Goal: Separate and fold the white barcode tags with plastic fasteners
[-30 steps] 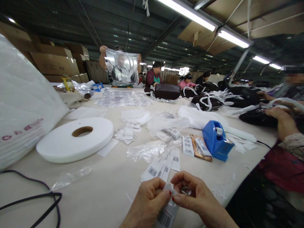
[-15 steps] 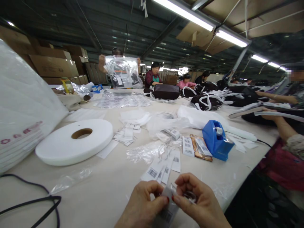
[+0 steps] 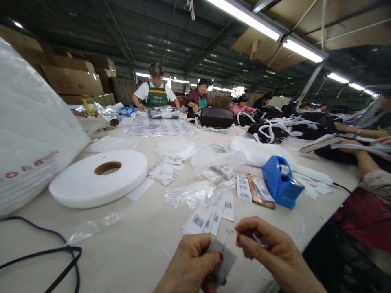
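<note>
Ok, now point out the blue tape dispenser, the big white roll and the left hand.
Blue tape dispenser [image 3: 277, 183]: head view, its side.
Big white roll [image 3: 76, 181]: head view, its flat top.
Left hand [image 3: 191, 260]: head view, back of the hand.

Roll [image 3: 98, 179] left | tags [image 3: 200, 217] centre | dispenser [image 3: 281, 183] right | bags [image 3: 270, 128] behind dispenser

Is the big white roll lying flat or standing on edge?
Lying flat: the white roll rests on the table with its broad face upward.

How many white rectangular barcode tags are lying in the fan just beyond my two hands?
4 barcodes show: one on the left tag, one on the mostly covered tag beside it, one on the third tag, one on the far-right tag. More tags may be hidden underneath.
</note>
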`<action>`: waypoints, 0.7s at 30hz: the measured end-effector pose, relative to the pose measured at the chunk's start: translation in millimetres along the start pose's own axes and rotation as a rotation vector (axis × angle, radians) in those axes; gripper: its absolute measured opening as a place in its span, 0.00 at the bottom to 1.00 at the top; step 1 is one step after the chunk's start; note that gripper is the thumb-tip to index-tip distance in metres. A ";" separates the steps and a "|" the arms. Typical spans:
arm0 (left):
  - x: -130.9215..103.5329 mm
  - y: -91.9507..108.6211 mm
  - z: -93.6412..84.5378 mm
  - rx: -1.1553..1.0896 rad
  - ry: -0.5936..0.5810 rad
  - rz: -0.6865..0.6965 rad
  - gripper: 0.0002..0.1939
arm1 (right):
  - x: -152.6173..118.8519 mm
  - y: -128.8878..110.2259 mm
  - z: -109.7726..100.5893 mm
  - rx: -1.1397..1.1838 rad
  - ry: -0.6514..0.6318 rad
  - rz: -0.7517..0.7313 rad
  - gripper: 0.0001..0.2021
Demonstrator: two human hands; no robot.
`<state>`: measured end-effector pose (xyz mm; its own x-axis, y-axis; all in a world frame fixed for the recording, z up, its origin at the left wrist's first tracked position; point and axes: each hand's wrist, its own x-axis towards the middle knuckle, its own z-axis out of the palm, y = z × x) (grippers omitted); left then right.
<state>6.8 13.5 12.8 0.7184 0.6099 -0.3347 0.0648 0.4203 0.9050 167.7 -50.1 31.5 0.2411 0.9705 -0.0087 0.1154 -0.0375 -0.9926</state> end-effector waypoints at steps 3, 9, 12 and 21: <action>-2.9 2.6 -0.1 -0.057 -0.066 -0.026 0.13 | 10.2 -6.4 -13.8 0.296 0.050 0.069 0.10; -6.1 -1.2 -0.9 -0.219 -0.242 -0.052 0.16 | 28.8 -0.9 -7.3 0.677 0.047 0.248 0.12; -2.3 -8.2 -3.7 -0.240 -0.321 -0.017 0.18 | 32.4 10.1 4.9 0.742 0.009 0.325 0.12; -3.9 -8.2 -3.5 -0.294 -0.313 0.148 0.26 | 23.6 36.3 40.3 0.678 -0.051 0.351 0.12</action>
<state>1.0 10.0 5.7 0.8826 0.4647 -0.0707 -0.2218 0.5443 0.8090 138.8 -18.9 -9.6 0.1074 0.9392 -0.3262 -0.5806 -0.2071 -0.7874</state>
